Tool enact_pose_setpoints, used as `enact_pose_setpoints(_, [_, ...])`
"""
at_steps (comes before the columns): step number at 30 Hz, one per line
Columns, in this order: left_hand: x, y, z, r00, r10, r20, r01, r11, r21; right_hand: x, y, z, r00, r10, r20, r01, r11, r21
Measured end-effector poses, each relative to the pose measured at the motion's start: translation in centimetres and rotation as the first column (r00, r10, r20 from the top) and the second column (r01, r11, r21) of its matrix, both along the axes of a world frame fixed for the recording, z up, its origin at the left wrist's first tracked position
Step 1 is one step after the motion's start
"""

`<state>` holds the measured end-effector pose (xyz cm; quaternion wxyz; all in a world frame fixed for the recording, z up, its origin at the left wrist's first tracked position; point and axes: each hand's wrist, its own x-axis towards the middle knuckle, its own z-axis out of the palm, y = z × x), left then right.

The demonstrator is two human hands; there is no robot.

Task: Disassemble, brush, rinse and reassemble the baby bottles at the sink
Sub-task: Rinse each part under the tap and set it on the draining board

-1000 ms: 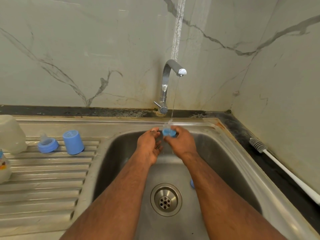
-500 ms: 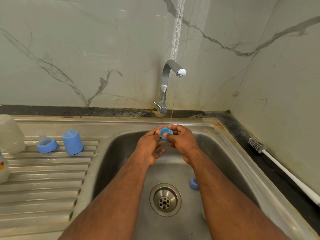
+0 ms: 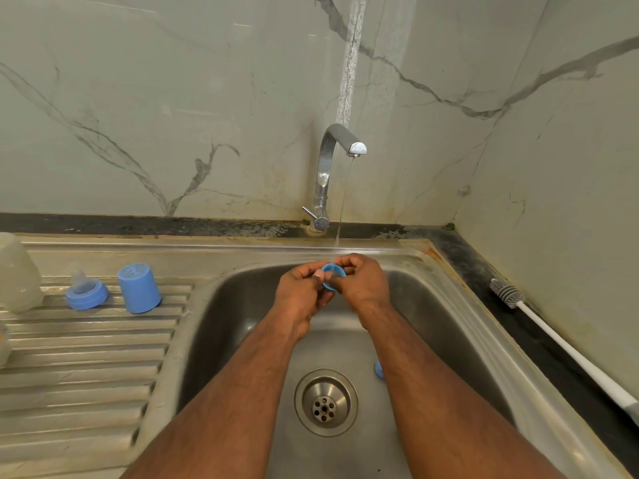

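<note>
Blue ring (image 3: pixel 333 275): a round blue bottle collar, held over the back of the sink basin, just under the thin stream of water; its open face is turned up toward the camera.
Left hand (image 3: pixel 304 295): its fingers (image 3: pixel 320 275) are curled onto the ring's left edge and pinch it.
Right hand (image 3: pixel 363 283): fingers bent round the ring's right and far edge, clamped on it; the two hands meet at the ring.
Water (image 3: pixel 344 202): a narrow stream falls from the spout to just behind the hands.
Tap (image 3: pixel 325 174): chrome, curved, standing at the back edge of the sink, with a small lever at its base.
Sink (image 3: pixel 242 299): steel basin, with a round strainer drain (image 3: pixel 325 402) at its front middle.
Small blue piece (image 3: pixel 378 369): lies on the basin floor just right of the drain, partly hidden by the right forearm; what it is cannot be told.
Blue cap (image 3: pixel 139 288): stands upside down on the ribbed drainboard (image 3: pixel 86 357), left of the basin.
Teat in blue collar (image 3: pixel 86 292): just left of the cap, clear teat pointing up.
Clear bottle (image 3: pixel 17 274): at the drainboard's far left edge, cut off by the frame.
Bottle brush (image 3: pixel 560 344): lies along the dark counter (image 3: pixel 484 271) at the right edge, grey bristle head toward the back corner, white handle running toward the front.
</note>
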<state>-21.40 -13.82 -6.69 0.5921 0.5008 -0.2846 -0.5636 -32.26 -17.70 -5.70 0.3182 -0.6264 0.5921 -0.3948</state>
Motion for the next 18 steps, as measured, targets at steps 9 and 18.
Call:
enact_pose_setpoints(9, [-0.22, 0.28, 0.38, 0.995, 0.007, -0.097, -0.01, 0.999, -0.032, 0.29, 0.12, 0.28, 0.995, -0.085, -0.061, 0.083, 0.996, -0.039])
enact_pose_setpoints(18, [-0.33, 0.09, 0.15, 0.989, 0.005, -0.145, -0.009, 1.0, -0.027, 0.21, -0.08, 0.17, 0.991, -0.131, 0.01, 0.131, 0.991, -0.002])
